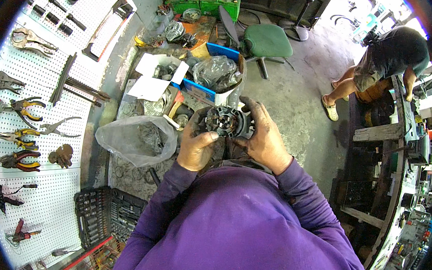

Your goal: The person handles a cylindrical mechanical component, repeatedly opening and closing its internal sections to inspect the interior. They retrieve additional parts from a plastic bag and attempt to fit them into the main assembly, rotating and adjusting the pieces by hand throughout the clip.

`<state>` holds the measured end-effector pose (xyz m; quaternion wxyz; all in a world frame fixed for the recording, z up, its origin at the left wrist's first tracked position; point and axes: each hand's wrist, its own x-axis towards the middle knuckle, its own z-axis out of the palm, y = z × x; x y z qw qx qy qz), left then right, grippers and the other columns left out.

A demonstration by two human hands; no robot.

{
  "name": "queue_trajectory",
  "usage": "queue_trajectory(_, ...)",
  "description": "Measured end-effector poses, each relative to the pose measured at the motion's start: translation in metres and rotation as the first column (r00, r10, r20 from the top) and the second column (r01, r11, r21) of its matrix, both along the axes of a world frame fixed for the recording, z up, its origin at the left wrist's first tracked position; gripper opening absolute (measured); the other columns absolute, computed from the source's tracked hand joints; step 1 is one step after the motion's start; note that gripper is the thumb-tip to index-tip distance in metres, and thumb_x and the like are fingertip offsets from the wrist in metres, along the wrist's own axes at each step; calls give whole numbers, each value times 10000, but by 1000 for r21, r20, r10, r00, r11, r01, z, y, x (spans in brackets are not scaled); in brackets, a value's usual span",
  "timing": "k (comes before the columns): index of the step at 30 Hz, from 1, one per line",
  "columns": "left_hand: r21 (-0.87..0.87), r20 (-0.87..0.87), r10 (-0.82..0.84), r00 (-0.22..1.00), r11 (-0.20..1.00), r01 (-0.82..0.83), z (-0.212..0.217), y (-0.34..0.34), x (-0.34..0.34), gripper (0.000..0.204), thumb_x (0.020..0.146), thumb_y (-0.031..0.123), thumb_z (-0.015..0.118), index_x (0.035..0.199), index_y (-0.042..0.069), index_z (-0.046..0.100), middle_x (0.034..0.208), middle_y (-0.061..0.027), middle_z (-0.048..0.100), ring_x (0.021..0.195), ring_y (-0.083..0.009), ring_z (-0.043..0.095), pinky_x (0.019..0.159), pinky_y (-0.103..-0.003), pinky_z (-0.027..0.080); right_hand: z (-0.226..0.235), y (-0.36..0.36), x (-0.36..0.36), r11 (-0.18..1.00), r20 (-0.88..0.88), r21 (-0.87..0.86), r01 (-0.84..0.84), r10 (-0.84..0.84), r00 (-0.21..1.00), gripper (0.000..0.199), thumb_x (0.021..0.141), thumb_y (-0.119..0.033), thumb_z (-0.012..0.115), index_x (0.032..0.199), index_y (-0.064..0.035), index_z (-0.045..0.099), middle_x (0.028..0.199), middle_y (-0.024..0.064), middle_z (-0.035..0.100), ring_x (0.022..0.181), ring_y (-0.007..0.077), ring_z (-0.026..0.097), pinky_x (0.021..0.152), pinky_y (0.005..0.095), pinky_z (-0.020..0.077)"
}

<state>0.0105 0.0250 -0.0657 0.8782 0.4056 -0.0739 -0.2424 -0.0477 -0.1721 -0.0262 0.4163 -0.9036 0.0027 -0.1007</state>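
Observation:
Both my hands hold one round, dark metal motor part (225,121) with copper-coloured windings inside, up in front of my chest. My left hand (195,142) grips its left side, thumb across the rim. My right hand (264,136) cups its right side, fingers curled over the top edge. Both hands are smeared with black grease. My purple sleeves and shirt fill the lower part of the view.
A cluttered workbench (121,173) lies below with a clear plastic bag (137,139), open cardboard boxes (160,72) and a socket set case (108,215). A white pegboard (31,100) with pliers hangs at left. A green chair (266,41) and a bent-over person (384,62) stand beyond.

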Motion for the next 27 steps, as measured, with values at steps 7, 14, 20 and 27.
queue_trajectory(7, -44, -42, -27, 999, 999, 25, -1, 3, 2, 786, 787, 120, 698, 1523, 14, 443, 1380, -156, 640, 1286, -328, 641, 1114, -497, 528, 1, -2, -2, 989, -14, 139, -51, 53, 998, 624, 779, -47, 835, 1362, -23, 615, 1271, 215, 690, 1207, 428, 665, 1000, 461, 557)
queue_trajectory(14, -53, -104, -61, 993, 997, 56, -2, 7, 4, 809, 773, 150, 673, 1539, 39, 440, 1390, -144, 644, 1294, -312, 638, 1115, -495, 529, 7, 4, -4, 979, 10, 193, -60, 60, 998, 587, 791, -40, 833, 1342, -15, 632, 1223, 206, 713, 1160, 402, 699, 977, 445, 567)
queue_trajectory(20, -194, -107, -75, 991, 980, 54, 3, 6, 3, 672, 828, 74, 620, 1474, -35, 473, 1310, -160, 681, 1222, -293, 684, 1092, -458, 551, 6, 5, -4, 974, 8, 216, -66, 66, 998, 582, 799, -45, 836, 1343, -9, 634, 1227, 205, 716, 1165, 389, 703, 979, 438, 567)
queue_trajectory(27, -154, -201, -91, 975, 986, 60, 0, 8, 2, 603, 887, 153, 601, 1465, 1, 517, 1316, -129, 687, 1212, -268, 683, 1055, -439, 562, 8, 6, -6, 971, -45, 232, -56, 68, 997, 617, 837, -66, 856, 1390, 41, 603, 1250, 202, 729, 1173, 297, 717, 1017, 397, 559)
